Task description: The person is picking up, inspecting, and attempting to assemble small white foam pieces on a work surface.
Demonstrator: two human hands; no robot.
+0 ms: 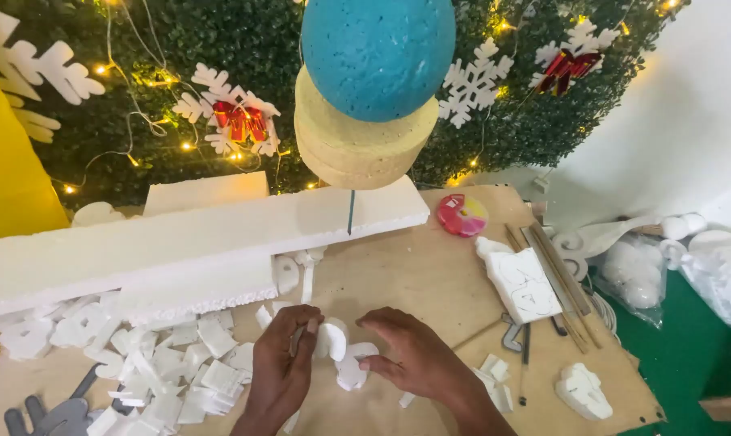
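Observation:
My left hand (283, 365) and my right hand (408, 352) meet near the front of a brown work board (414, 274). Between them lies a small white foam cut-out (340, 353). The left hand pinches its left part, with a thin tool or strip under the fingers that I cannot make out. The right hand's fingertips press on the cut-out's right side. A heap of white foam offcuts (180, 371) lies just left of my left hand.
Long white foam slabs (180, 242) cross the back of the board. A blue and yellow foam shape (365, 89) stands on a thin rod above. Wooden sticks (555, 278), a marked foam block (523, 284), a pink disc (462, 215) and bagged foam pieces (636, 278) sit right.

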